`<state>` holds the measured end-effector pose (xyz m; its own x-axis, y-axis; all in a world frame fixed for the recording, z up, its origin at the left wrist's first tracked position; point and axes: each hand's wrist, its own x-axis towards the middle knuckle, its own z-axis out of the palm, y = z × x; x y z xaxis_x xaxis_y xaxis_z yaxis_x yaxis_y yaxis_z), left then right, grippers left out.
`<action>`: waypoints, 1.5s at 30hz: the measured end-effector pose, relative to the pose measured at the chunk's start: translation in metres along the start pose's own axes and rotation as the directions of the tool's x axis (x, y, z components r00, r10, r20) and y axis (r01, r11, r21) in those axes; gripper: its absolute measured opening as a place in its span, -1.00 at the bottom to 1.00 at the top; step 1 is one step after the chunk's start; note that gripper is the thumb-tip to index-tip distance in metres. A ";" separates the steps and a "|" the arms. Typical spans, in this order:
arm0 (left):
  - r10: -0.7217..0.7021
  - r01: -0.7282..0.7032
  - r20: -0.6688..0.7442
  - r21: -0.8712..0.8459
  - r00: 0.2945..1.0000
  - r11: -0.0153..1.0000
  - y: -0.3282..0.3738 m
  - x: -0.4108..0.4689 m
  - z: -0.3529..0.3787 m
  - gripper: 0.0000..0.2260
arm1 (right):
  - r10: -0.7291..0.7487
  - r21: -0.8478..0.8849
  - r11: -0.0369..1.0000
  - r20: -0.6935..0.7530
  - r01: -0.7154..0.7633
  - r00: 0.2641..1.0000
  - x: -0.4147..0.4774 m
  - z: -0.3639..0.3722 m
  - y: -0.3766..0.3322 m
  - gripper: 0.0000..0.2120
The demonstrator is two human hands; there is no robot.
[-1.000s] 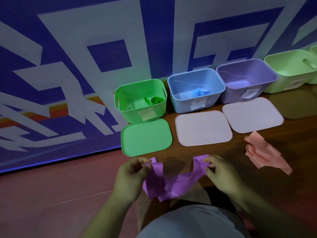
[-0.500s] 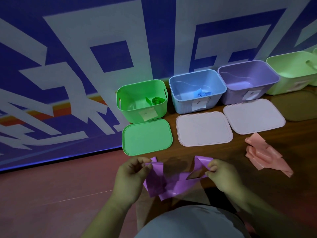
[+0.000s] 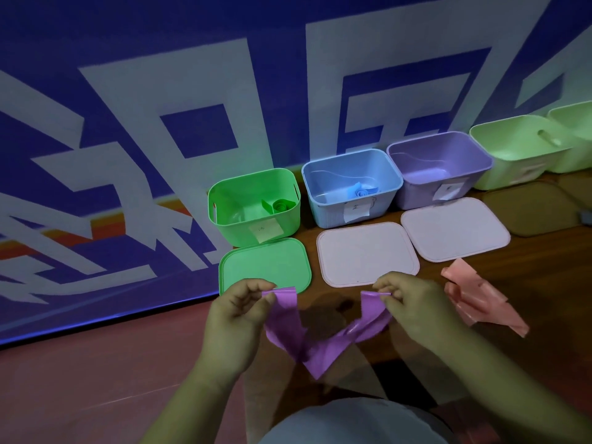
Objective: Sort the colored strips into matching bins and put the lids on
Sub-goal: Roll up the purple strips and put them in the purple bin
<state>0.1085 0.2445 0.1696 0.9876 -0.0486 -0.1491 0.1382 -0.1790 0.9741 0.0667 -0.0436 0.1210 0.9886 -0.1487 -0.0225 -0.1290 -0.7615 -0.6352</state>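
Purple strip (image 3: 307, 334) sagging between both hands, left hand (image 3: 238, 312) and right hand (image 3: 413, 307) each pinching an end.

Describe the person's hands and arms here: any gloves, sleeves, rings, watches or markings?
Both the left hand and the right hand are bare, without gloves. No ring, watch or marking shows, though the light is dim. The left forearm and the right forearm are uncovered; no sleeve is in view. A pale grey garment shows at the bottom edge.

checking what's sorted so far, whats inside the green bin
The green bin holds a rolled green strip near its right wall. Its front wall hides the nearest part of the floor, so anything there cannot be seen.
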 end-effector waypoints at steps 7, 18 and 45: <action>0.074 -0.074 -0.051 -0.009 0.996 0.997 0.033 0.003 0.015 -0.83 | -0.021 0.113 0.993 0.028 0.018 0.999 0.013 -0.054 -0.037 -0.81; 0.177 -0.182 -0.073 -0.056 0.981 0.982 0.090 0.009 0.060 -0.87 | -0.181 0.395 0.901 -0.031 0.178 0.983 0.022 -0.125 -0.076 -0.74; 0.155 -0.142 0.009 -0.347 0.988 0.927 0.167 -0.007 0.152 -0.91 | -0.275 0.558 0.762 -0.179 0.328 0.945 0.030 -0.179 -0.073 -0.71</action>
<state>0.1138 0.0660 0.3078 0.9964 -0.0847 0.0017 0.0138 0.1816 0.9833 0.0916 -0.1051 0.3052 0.9554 -0.0445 0.2918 0.2688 -0.2772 -0.9224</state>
